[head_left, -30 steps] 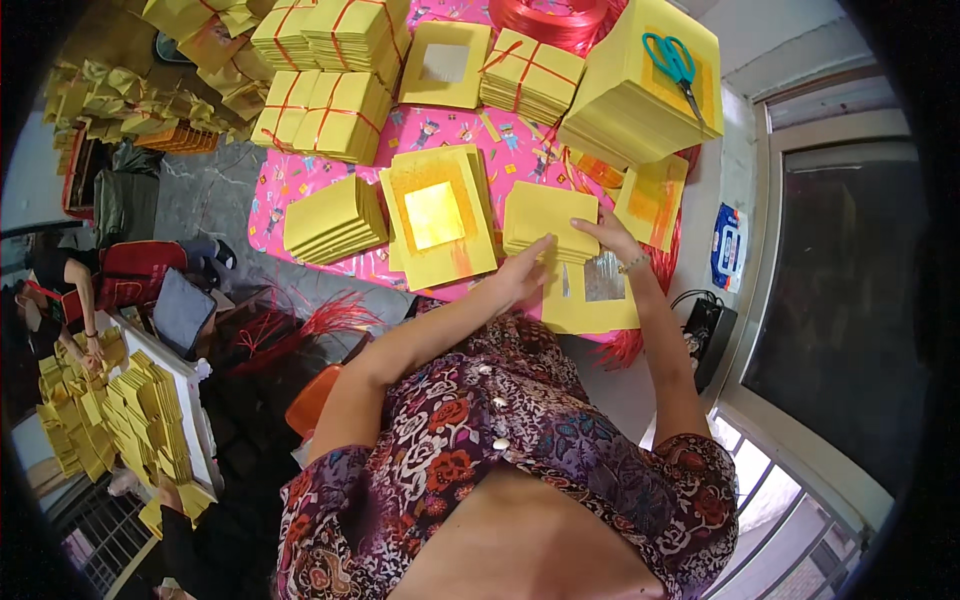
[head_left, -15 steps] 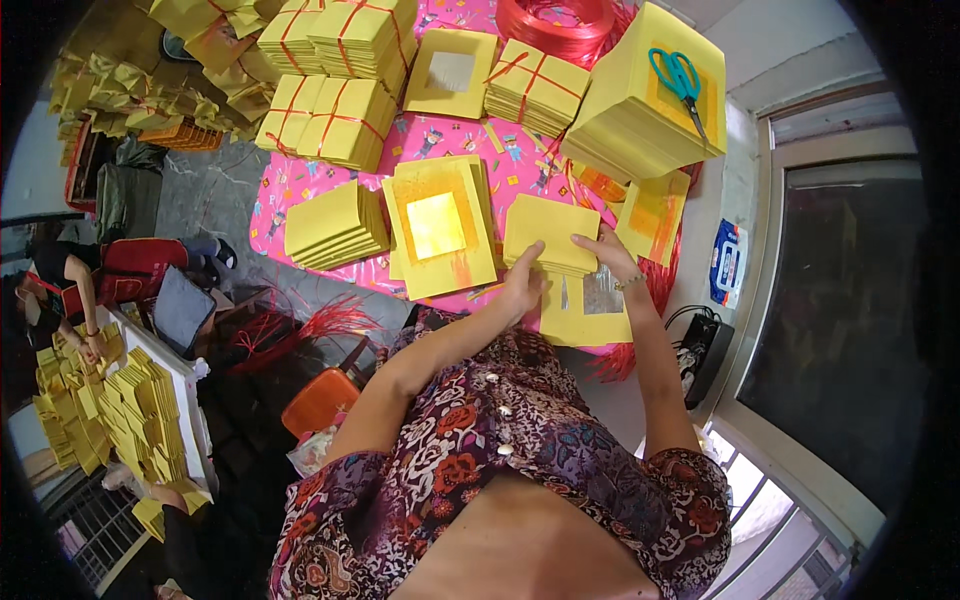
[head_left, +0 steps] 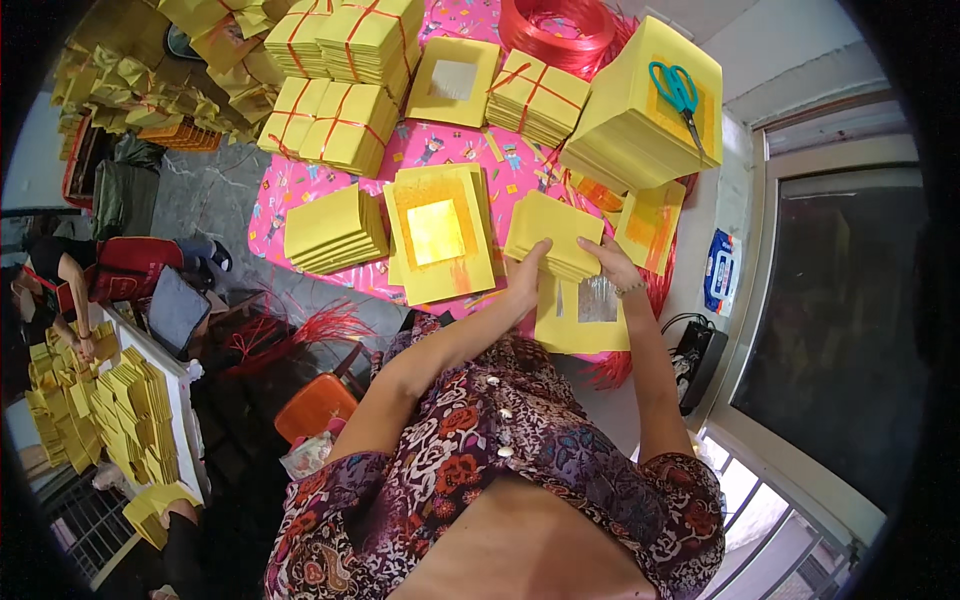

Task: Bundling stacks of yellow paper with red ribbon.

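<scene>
Between my two hands is a stack of folded yellow paper (head_left: 553, 226), gripped at its near corners. My left hand (head_left: 526, 272) has its thumb on top of the near left corner. My right hand (head_left: 614, 266) pinches the near right corner, thumb on top; the fingers beneath are hidden. Partly under the stack lies a yellow sheet with a silver square (head_left: 598, 300). To the left rest yellow sheets with a gold square (head_left: 436, 232) in an orange border, and beyond them a fanned pile of folded yellow paper (head_left: 335, 230).
On the pink patterned tablecloth (head_left: 268, 205), yellow bundles tied with red string (head_left: 335, 128) stand at the back. Teal-handled scissors (head_left: 676, 90) lie on a tall yellow stack (head_left: 628, 125). Behind is a red string coil (head_left: 556, 35). Co-workers handle yellow paper (head_left: 135, 415) at lower left.
The folded stack has turned slightly clockwise in my hands, its right side now tipped nearer me. Both hands keep hold of it. The co-worker's hand at lower left has shifted a little.
</scene>
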A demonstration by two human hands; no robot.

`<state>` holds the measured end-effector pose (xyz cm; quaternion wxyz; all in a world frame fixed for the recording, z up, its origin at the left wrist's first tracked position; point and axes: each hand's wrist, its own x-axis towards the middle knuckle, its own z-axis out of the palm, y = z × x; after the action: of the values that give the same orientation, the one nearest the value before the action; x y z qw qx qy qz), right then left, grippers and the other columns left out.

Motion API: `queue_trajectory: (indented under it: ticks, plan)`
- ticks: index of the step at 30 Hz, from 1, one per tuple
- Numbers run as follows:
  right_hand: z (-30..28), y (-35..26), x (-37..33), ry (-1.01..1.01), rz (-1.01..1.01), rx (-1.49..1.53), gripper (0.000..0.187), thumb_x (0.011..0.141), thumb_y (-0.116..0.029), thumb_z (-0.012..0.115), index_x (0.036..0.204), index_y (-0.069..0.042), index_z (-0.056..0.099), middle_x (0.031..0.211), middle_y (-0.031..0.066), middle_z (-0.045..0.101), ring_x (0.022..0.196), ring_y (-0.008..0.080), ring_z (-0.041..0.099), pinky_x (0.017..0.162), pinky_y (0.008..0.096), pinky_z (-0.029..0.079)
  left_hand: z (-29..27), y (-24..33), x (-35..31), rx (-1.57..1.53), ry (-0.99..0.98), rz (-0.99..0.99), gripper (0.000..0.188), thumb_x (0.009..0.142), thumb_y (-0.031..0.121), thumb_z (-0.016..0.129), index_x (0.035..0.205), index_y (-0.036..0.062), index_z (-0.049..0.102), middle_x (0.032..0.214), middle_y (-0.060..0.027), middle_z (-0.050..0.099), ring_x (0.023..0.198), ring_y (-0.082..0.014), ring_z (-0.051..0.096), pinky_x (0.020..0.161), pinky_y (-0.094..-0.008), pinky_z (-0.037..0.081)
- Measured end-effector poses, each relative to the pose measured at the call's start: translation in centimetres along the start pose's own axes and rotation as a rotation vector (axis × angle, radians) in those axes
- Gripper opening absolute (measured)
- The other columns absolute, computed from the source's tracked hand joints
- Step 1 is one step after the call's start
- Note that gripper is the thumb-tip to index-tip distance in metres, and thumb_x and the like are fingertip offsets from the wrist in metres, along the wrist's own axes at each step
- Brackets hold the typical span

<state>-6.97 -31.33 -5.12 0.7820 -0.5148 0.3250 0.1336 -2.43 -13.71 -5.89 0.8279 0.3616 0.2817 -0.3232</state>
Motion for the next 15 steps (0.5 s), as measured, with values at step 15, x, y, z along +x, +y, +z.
queue_trajectory:
  ticks: [15]
  plan:
    - [7.6, -4.4, -1.4, -0.201, -0.5, -0.316, 0.104, 0.075, -0.009, 0.081, 0.153, -0.008, 0.012, 0.151, 0.0119, 0.031, 0.141, 0.0239, 0.03, 0.114, 0.0385, 0.03, -1.6, 15.8, -3.1, 0.989, -0.42, 0.81, 0.065, 0.067, 0.019, 0.077, 0.119, 0.0004, 0.042, 0.109, -0.0168, 0.06, 0.106, -0.0246, 0.059, 0.092, -0.0386, 0.047]
